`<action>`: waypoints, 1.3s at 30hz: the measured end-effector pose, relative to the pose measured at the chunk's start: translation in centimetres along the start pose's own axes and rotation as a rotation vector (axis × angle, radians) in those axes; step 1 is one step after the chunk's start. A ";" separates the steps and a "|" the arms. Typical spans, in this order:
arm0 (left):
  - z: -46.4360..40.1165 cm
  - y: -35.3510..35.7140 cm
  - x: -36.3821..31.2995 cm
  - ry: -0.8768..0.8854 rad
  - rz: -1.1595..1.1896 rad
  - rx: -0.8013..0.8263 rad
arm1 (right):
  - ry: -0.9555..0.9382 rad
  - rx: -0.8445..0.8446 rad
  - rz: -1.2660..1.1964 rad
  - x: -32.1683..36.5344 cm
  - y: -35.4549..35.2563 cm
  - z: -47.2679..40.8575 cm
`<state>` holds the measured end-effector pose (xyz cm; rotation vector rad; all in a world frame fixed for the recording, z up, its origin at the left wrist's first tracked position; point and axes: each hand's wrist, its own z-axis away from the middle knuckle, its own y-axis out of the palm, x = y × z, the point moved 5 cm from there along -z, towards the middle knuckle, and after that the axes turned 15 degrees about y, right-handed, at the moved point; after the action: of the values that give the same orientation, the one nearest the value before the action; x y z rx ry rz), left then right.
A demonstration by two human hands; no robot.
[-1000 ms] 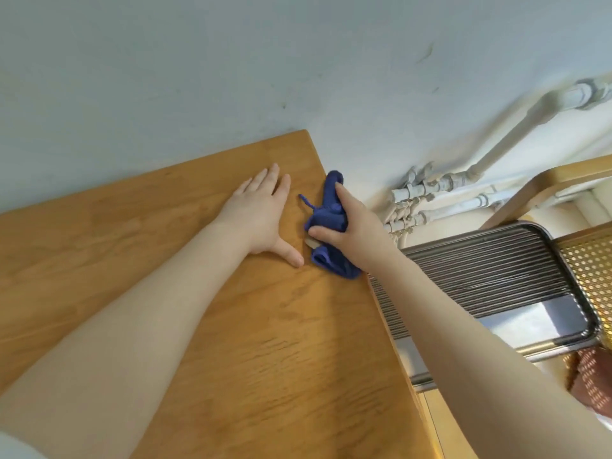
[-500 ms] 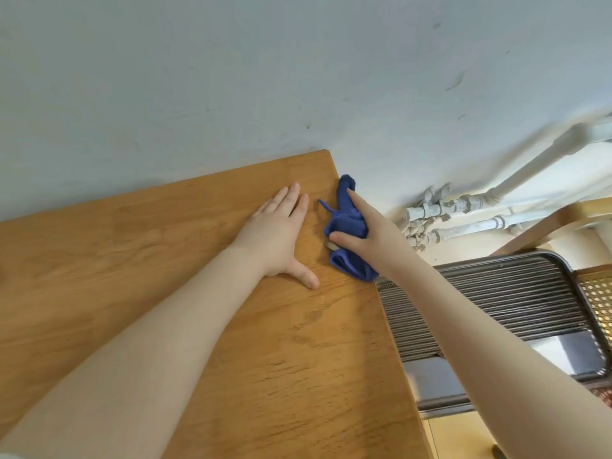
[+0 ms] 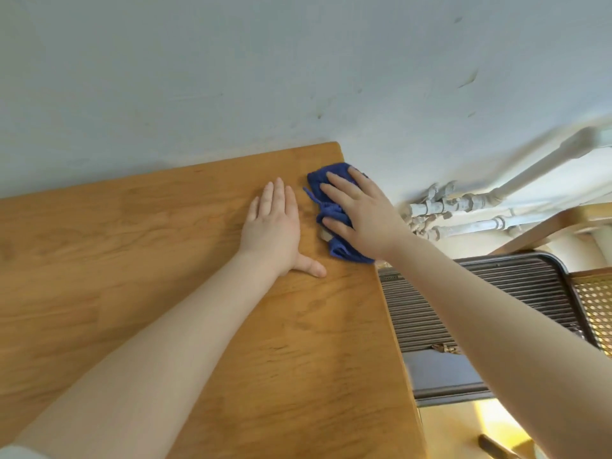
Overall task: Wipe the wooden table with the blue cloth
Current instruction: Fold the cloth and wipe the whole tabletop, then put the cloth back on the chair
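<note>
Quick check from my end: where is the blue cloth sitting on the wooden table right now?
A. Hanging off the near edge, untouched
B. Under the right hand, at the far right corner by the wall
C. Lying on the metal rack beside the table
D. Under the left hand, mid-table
B: the right hand lies flat on the blue cloth at the wooden table corner by the wall, while the left hand rests on bare wood.

Crumpled deep-blue fabric cloth [image 3: 331,207], bunched at the far right corner of the honey-coloured wooden tabletop [image 3: 165,276], lying along its right edge, one loose thread trailing leftward. Partly covered from above. Tabletop flat, smooth, grain visible, rounded far corner set against a pale wall.
</note>
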<state>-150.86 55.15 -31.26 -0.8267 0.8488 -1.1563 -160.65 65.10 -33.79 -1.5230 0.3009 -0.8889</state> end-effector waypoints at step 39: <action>19.9 11.8 -13.5 0.077 0.096 -0.008 | 0.009 0.080 -0.087 0.4 3.5 36.5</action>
<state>-130.69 72.85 -31.09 -0.7438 0.9474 -1.1066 -134.51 90.84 -33.88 -1.4668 0.2043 -0.9658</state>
